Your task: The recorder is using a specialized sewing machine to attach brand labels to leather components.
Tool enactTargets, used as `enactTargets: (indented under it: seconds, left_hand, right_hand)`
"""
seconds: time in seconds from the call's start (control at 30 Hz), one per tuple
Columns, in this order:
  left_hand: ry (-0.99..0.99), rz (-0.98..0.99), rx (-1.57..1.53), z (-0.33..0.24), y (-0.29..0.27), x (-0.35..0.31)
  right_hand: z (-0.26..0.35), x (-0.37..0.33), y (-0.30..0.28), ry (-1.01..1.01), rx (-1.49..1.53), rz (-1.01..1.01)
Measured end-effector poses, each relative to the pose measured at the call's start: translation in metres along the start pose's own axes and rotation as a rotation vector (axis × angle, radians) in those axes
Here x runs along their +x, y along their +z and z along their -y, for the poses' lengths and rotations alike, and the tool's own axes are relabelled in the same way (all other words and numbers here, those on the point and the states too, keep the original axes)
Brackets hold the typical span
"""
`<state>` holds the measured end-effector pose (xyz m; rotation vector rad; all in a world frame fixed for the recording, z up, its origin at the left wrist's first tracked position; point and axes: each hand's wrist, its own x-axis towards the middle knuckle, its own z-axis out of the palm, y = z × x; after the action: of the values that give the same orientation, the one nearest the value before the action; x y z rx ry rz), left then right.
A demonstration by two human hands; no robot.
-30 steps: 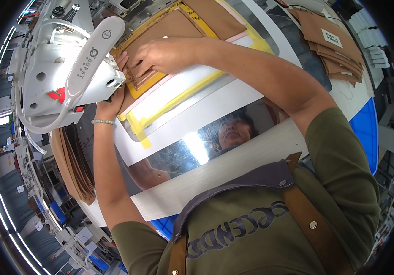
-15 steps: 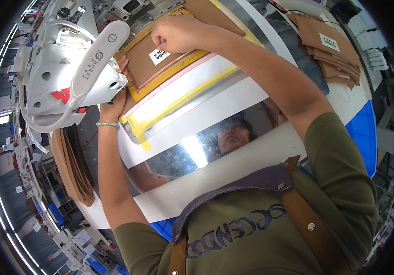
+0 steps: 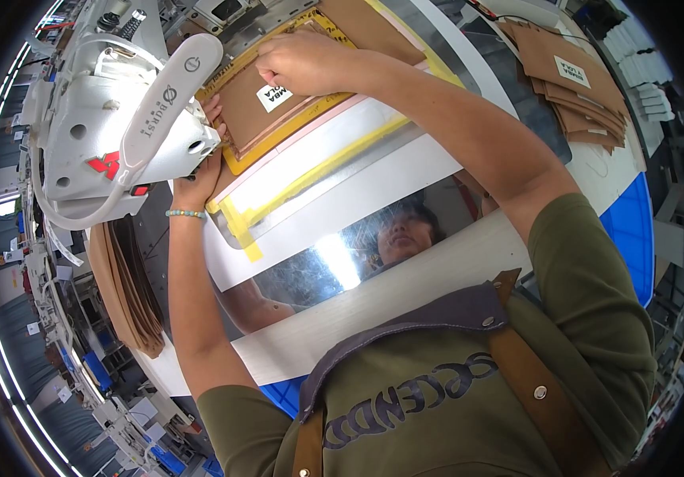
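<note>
Bright strip lights (image 3: 0, 342) run down the left side of a workshop lined with machinery, and a pale table (image 3: 278, 362) spans the space before the person. At its left, a white machine head (image 3: 91, 131) with a long, rounded light-grey paddle (image 3: 168, 99) partly covers the left hand (image 3: 199, 184), whose wrist wears a beaded bracelet (image 3: 185, 213). Its visible fingers rest at the left end of a yellow frame (image 3: 258, 153); the thumb is hidden, so I cannot tell whether they pinch anything. Inside this frame lies a brown panel (image 3: 242, 111), with a white label (image 3: 277, 98) on it. Over the panel, the right hand (image 3: 306, 65) has its fingers curled inward at the upper edge of the label, partly covering it; whether they pinch or just press it is unclear. Another brown piece (image 3: 377, 36) lies beyond the frame. Nearer the person come yellow tape (image 3: 326, 163), a white sheet (image 3: 405, 175) and a shiny metal plate (image 3: 302, 270) that reflects the person. Brown pieces stand in a stack (image 3: 123, 286) at the left, and labelled ones lie in a pile (image 3: 568, 79) at the far right, above a blue bin (image 3: 628, 238).
</note>
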<state>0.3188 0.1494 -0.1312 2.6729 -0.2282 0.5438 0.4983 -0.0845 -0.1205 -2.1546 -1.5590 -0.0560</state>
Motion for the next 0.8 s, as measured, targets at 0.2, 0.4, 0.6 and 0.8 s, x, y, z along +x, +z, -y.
enactTargets:
  seconds: [0.2, 0.4, 0.6, 0.8]
  left_hand:
    - [-0.037, -0.033, -0.074, 0.0, 0.003, 0.002]
    - [-0.009, 0.002, -0.085, 0.013, -0.001, -0.003]
    - [-0.052, 0.042, -0.237, 0.029, 0.0, -0.005]
    - [-0.108, 0.059, -0.488, 0.034, -0.005, 0.004]
  right_hand:
    - [0.013, -0.005, 0.021, -0.256, 0.052, -0.178]
    - [0.03, -0.005, 0.023, -0.399, 0.189, 0.053]
    - [0.032, -0.007, 0.023, -0.421, 0.163, 0.037]
    - [0.031, -0.007, 0.023, -0.409, 0.188, 0.042]
